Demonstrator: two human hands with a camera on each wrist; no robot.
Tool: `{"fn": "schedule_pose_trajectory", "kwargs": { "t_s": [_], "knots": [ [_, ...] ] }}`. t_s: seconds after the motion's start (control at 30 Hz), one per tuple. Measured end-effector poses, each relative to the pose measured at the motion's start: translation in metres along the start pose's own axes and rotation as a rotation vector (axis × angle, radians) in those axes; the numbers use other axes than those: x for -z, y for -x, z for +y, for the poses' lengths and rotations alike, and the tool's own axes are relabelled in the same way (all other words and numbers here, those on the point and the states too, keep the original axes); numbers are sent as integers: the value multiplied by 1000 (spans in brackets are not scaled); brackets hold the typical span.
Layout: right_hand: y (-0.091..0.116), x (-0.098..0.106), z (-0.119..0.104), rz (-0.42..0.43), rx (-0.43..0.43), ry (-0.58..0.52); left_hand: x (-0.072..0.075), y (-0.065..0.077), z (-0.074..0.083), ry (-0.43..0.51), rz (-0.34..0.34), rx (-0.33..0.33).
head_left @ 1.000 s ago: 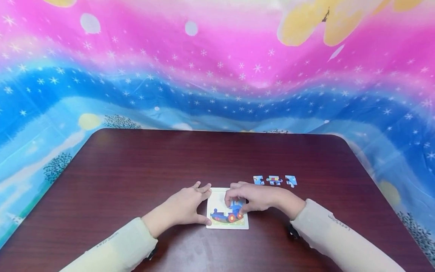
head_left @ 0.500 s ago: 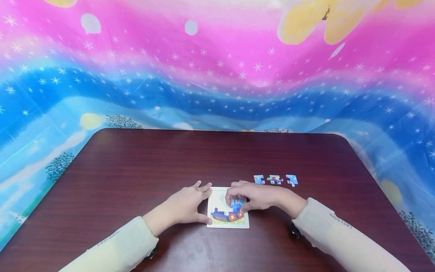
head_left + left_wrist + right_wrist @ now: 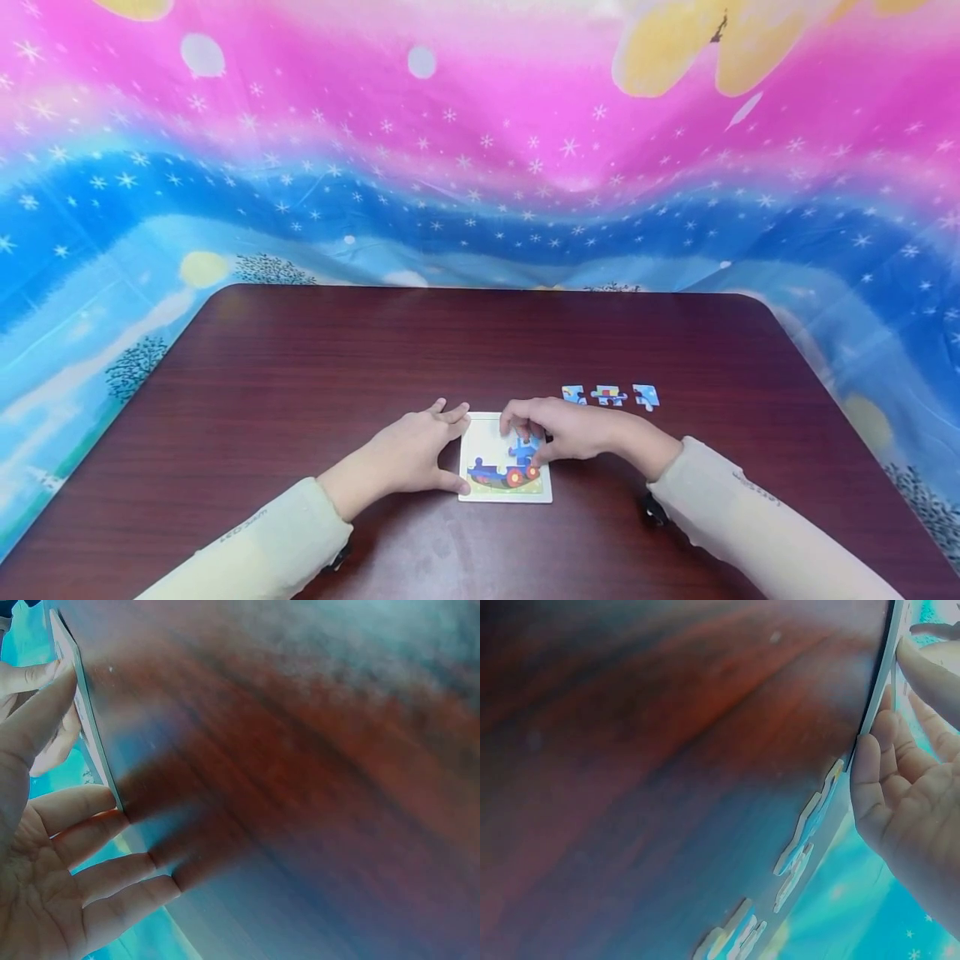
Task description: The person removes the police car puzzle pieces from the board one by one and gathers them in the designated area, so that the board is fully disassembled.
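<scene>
In the head view, a square white-framed puzzle board (image 3: 480, 498) with a blue train picture lies on the table. My left hand (image 3: 408, 454) touches its left side, thumb at the near corner and fingers spread toward the far corner. In the left wrist view, those fingers (image 3: 120, 892) look fairly straight. Over the board's right part, my right hand (image 3: 570, 429) has curled fingers and holds a blue puzzle piece (image 3: 523, 451) by its edges, low in the picture's right half. The right wrist view shows the right fingertips (image 3: 866, 761) right at the board's edge.
Three loose puzzle pieces lie in a row beyond the right hand: a left one (image 3: 573, 394), a middle one with red and yellow (image 3: 608, 395), and a right one (image 3: 646, 397). The dark wood table (image 3: 360, 350) ends at a colourful cloth backdrop (image 3: 480, 167).
The right hand's fingertips have drawn back slightly from the board's middle, showing more of the blue piece. The left hand stays at the board's left edge.
</scene>
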State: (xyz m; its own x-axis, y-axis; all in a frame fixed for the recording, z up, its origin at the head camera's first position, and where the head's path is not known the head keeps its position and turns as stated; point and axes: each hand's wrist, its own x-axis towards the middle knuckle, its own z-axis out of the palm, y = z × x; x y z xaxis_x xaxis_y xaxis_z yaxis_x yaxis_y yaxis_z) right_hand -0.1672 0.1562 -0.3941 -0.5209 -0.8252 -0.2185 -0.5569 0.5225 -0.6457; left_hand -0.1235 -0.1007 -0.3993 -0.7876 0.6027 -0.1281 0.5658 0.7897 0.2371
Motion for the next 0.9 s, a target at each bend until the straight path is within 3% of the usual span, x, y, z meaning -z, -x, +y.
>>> {"fn": "schedule_pose_trajectory", "kwargs": {
  "t_s": [0.17,0.67,0.9],
  "knots": [
    [1,0,1,13,-46,-29,1,0,0,-4,0,-1],
    [0,2,7,39,11,-129,-1,1,0,-14,4,-7],
    [4,6,8,78,29,-125,0,2,1,-20,10,-13]
  ]
}}
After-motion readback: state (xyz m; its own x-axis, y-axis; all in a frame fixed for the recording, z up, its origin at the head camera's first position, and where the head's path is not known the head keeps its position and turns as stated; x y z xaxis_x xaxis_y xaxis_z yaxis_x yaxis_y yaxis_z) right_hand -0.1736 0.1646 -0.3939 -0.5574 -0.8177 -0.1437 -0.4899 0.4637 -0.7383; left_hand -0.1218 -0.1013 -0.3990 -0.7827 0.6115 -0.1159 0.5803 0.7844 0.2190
